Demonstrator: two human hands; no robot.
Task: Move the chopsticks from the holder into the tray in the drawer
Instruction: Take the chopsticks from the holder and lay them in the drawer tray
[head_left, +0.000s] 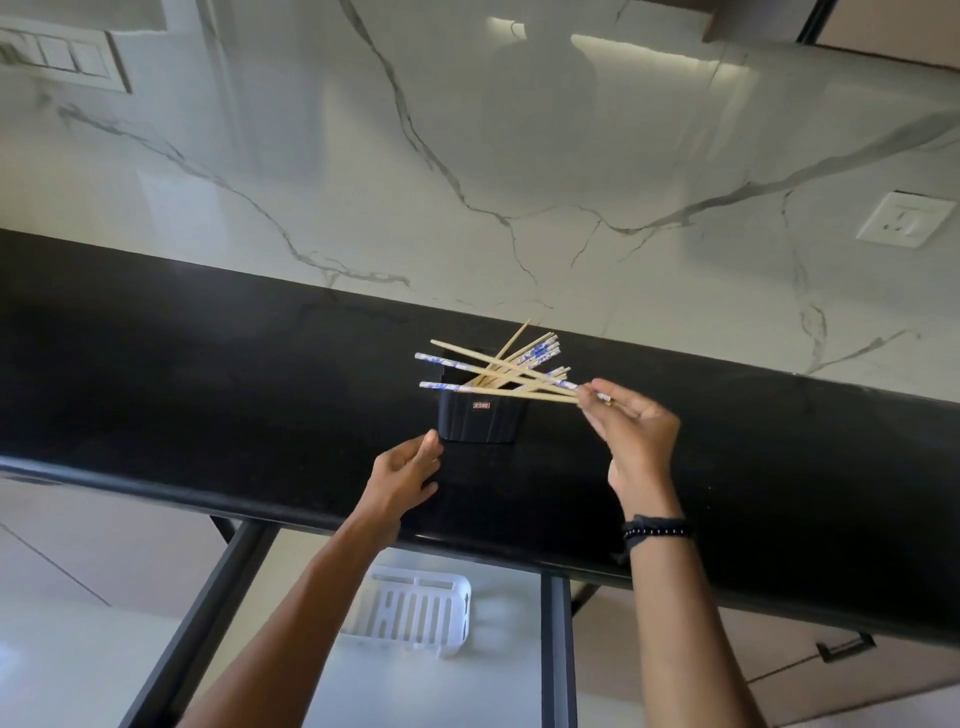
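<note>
Pinching chopsticks (511, 370) over the holder (478, 422) — right grip (640, 439); left grip (406, 467) spread beside it.

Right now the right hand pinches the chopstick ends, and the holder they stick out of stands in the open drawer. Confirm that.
Wrong on one point: the head view shows the holder standing on the black counter, above the open drawer, not in it. The right hand does pinch the ends of the chopsticks that stick out of it.
</note>
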